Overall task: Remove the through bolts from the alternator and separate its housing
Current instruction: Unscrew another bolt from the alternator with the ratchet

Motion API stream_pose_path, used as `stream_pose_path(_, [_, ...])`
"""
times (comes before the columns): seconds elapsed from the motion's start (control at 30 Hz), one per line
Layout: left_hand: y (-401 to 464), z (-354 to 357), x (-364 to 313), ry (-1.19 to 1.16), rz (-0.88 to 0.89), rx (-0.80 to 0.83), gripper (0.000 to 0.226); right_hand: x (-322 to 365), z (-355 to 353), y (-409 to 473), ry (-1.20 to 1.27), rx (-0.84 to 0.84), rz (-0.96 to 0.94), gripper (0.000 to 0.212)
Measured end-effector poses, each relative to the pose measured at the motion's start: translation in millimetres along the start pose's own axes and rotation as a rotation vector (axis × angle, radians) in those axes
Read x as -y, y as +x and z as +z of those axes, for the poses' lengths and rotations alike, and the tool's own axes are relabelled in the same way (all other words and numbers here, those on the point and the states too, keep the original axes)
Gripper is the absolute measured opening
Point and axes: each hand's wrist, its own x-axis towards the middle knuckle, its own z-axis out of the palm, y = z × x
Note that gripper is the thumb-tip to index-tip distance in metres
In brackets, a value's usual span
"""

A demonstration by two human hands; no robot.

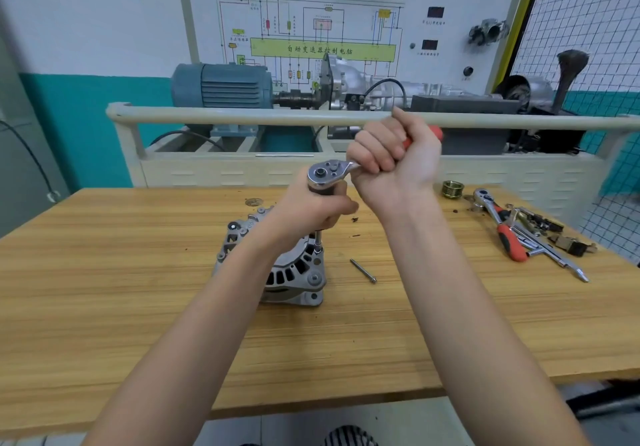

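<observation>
Cast-metal and likely heavy, the alternator [277, 265] sits mid-table [104, 272] and should stay put under torque. Left hand [311, 206] grips the extension under the ratchet [330, 171]; right hand [391, 158] clenches its red handle. One through bolt [363, 271] lies just beside the housing.

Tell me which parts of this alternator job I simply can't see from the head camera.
- Bolt head under the socket: covered by the socket itself.
- Ratchet handle: wrapped by the right hand; only a red tip shows.
- Extension bar: mostly inside the left hand.
- Alternator top and left side: behind the left forearm.
- Small parts at the table's right: too small to identify.
</observation>
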Motion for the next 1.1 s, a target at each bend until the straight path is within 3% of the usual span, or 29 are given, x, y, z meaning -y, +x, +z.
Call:
stream_pose_path(0.13, [4, 9, -1, -0.046, -0.013, -0.269, 0.030, -20, -3, -23, 0.001, 0.022, -0.325, 0.050])
stream_pose_path(0.23, [6, 12, -1, -0.045, -0.021, -0.360, 0.041, -22, -1, -23, -0.018, 0.045, -0.360, 0.051])
stream_pose_path(0.33, [3, 4, -1, 0.032, -0.013, -0.213, 0.044, -10, 1, -10, -0.038, 0.018, -0.210, 0.051])
stream_pose_path(0.47, [1, -9, -3, 0.066, -0.021, 0.074, 0.035, 5, 6, 11, -0.029, 0.045, 0.153, 0.046])
stream_pose_path(0.53, [2, -9, -2, 0.020, -0.020, 0.116, 0.037, 6, 7, 16, -0.022, 0.052, 0.219, 0.043])
stream_pose_path(0.67, [0, -4, 3, -0.047, 0.008, 0.030, 0.043, 0, 5, 7, -0.007, 0.005, 0.084, 0.051])
stream_pose_path(0.87, [1, 14, 6, -0.101, 0.055, -0.389, 0.034, -25, -2, -26, -0.015, 0.048, -0.355, 0.049])
stream_pose_path(0.97, [0, 15, 5, -0.081, 0.033, -0.371, 0.041, -20, -2, -23, -0.014, 0.049, -0.314, 0.050])
stream_pose_path(1.1, [-3, 1, 1, 0.031, 0.031, -0.121, 0.050, -2, 2, -3, -0.027, 0.037, -0.020, 0.048])
